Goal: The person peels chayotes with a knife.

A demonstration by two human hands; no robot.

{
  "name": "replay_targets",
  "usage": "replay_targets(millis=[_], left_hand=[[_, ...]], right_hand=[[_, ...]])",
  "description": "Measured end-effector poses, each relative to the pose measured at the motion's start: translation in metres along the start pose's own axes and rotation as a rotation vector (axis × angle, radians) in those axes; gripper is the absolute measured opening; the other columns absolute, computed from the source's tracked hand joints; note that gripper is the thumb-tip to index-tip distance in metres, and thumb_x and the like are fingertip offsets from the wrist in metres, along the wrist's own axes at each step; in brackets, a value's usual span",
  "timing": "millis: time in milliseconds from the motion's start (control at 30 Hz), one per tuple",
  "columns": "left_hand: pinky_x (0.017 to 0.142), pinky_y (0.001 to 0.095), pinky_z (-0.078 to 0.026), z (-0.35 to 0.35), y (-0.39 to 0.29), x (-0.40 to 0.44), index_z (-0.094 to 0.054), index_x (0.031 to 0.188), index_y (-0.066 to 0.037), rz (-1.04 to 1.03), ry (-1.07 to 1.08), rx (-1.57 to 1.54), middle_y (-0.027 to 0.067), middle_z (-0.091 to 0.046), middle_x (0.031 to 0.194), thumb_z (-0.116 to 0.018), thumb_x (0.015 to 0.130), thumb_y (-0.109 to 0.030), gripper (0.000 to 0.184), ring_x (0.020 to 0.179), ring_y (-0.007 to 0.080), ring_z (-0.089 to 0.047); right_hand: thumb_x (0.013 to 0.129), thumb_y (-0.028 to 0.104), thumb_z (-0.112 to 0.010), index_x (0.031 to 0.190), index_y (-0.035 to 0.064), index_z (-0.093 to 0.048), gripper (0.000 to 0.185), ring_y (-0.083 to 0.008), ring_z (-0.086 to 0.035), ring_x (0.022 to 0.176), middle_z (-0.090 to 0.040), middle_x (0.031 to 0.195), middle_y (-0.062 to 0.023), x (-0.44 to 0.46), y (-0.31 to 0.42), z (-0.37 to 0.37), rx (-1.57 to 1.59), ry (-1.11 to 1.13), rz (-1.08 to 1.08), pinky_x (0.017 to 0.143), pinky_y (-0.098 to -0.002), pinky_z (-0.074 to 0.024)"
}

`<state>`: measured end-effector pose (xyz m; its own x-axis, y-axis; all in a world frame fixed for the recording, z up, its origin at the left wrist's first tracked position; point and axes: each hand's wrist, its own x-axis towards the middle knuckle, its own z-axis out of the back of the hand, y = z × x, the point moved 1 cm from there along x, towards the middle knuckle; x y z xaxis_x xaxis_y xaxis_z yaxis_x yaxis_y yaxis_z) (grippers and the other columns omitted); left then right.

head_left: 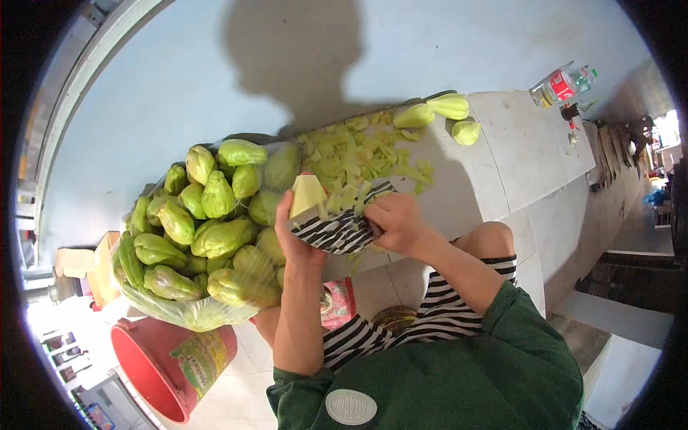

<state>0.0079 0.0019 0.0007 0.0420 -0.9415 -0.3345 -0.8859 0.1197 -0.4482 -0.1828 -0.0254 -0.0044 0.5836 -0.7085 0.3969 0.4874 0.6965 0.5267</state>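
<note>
A pale, peeled chayote (308, 195) is held in my left hand (292, 233), whose fingers wrap around its side. My right hand (398, 223) is closed just to the right, at the edge of a broad black-and-white striped surface (333, 233) between the hands. I cannot tell whether that surface is cloth or a shiny thing reflecting my striped shorts. What the right fingers grip is hidden. Strips of green peel lie around the striped surface. Beyond my hands spreads a heap of chayote peels (351, 147). Several unpeeled chayotes (217, 195) fill a clear plastic bag (204, 312) on the left.
Three pale chayotes (448, 107) lie past the peels by the wall. A plastic bottle (561, 86) with a red label stands at the far right. At lower left a red bucket (147, 365) lies tilted, near a cardboard box (104, 271). My bent right knee (491, 240) is close to my right forearm.
</note>
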Motion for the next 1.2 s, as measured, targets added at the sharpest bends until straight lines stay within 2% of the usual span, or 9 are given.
replay_targets(millis=[100,133,233,567,667,767,900,967,1200], left_hand=[[0.082,0.0392,-0.052,-0.012,0.003,-0.005,-0.056,0.124,-0.005,-0.027,-0.115,-0.036,0.0126,-0.065,0.105,-0.047,0.093,-0.036,0.044,0.095,0.0250,-0.062],[0.079,0.0393,-0.051,-0.019,0.004,-0.004,-0.055,0.124,-0.006,-0.045,-0.254,-0.021,0.0122,-0.062,0.103,-0.049,0.092,-0.037,0.046,0.090,0.0238,-0.061],[0.076,0.0415,-0.051,-0.006,-0.001,-0.001,-0.054,0.125,-0.006,0.021,0.037,-0.019,0.0108,-0.062,0.102,-0.050,0.091,-0.038,0.047,0.088,0.0241,-0.061],[0.077,0.0415,-0.051,-0.017,0.000,-0.010,-0.053,0.124,-0.009,-0.118,-0.096,0.141,0.0095,-0.062,0.107,-0.048,0.094,-0.044,0.046,0.096,0.0251,-0.061],[0.085,0.0499,-0.050,0.008,0.016,0.005,-0.051,0.128,-0.010,0.144,-0.097,0.016,0.0107,-0.061,0.116,-0.040,0.096,-0.053,0.054,0.104,0.0294,-0.060],[0.084,0.0490,-0.049,-0.024,0.000,-0.005,-0.051,0.128,-0.010,-0.060,-0.095,0.061,0.0109,-0.061,0.117,-0.038,0.096,-0.055,0.057,0.103,0.0300,-0.060],[0.082,0.0469,-0.051,0.001,-0.004,0.003,-0.048,0.131,-0.008,0.040,0.156,-0.022,0.0138,-0.060,0.117,-0.033,0.097,-0.055,0.060,0.102,0.0301,-0.060],[0.082,0.0458,-0.051,-0.004,0.002,0.000,-0.046,0.132,-0.010,0.036,0.150,-0.002,0.0139,-0.059,0.116,-0.036,0.097,-0.055,0.058,0.099,0.0293,-0.061],[0.083,0.0454,-0.051,0.000,0.003,-0.002,-0.044,0.133,-0.009,-0.210,0.008,0.339,0.0085,-0.055,0.119,-0.046,0.094,-0.056,0.061,0.103,0.0271,-0.057]], right_hand=[[0.064,0.018,-0.069,0.078,0.0068,-0.056,0.022,-0.0356,-0.060,0.066,-0.059,0.069,-0.0121,-0.002,-0.002,-0.003,0.000,0.011,-0.017,0.059,-0.0461,-0.0461],[0.065,0.017,-0.068,0.076,0.0037,-0.055,0.021,-0.0368,-0.056,0.062,-0.056,0.064,-0.0139,0.001,-0.007,-0.008,0.064,-0.025,-0.203,0.055,-0.0448,-0.0440],[0.069,0.016,-0.066,0.075,-0.0003,-0.055,0.021,-0.0383,-0.053,0.056,-0.053,0.060,-0.0175,0.004,-0.015,-0.005,0.136,-0.010,-0.438,0.053,-0.0429,-0.0423],[0.072,0.021,-0.066,0.079,0.0010,-0.060,0.022,-0.0397,-0.059,0.062,-0.057,0.063,-0.0203,0.004,-0.008,0.001,0.275,0.027,-0.583,0.056,-0.0440,-0.0450],[0.072,0.019,-0.066,0.075,0.0001,-0.058,0.021,-0.0390,-0.056,0.057,-0.054,0.060,-0.0201,0.009,-0.007,0.009,0.195,-0.032,-0.537,0.054,-0.0432,-0.0428],[0.072,0.015,-0.064,0.071,-0.0008,-0.052,0.020,-0.0276,-0.042,0.050,-0.045,0.056,-0.0166,0.006,-0.011,0.017,0.244,-0.060,-0.538,0.051,-0.0367,-0.0374],[0.072,0.015,-0.065,0.071,-0.0010,-0.051,0.021,-0.0280,-0.042,0.050,-0.046,0.056,-0.0163,0.006,-0.015,0.018,0.198,-0.024,-0.518,0.051,-0.0368,-0.0372],[0.068,0.018,-0.070,0.071,0.0003,-0.054,0.024,-0.0395,-0.055,0.057,-0.053,0.058,-0.0187,0.007,-0.013,0.019,0.142,-0.029,-0.488,0.054,-0.0443,-0.0425],[0.063,0.018,-0.071,0.073,0.0028,-0.054,0.025,-0.0367,-0.057,0.062,-0.055,0.064,-0.0155,0.000,-0.015,0.012,0.130,-0.073,-0.276,0.055,-0.0434,-0.0436]])
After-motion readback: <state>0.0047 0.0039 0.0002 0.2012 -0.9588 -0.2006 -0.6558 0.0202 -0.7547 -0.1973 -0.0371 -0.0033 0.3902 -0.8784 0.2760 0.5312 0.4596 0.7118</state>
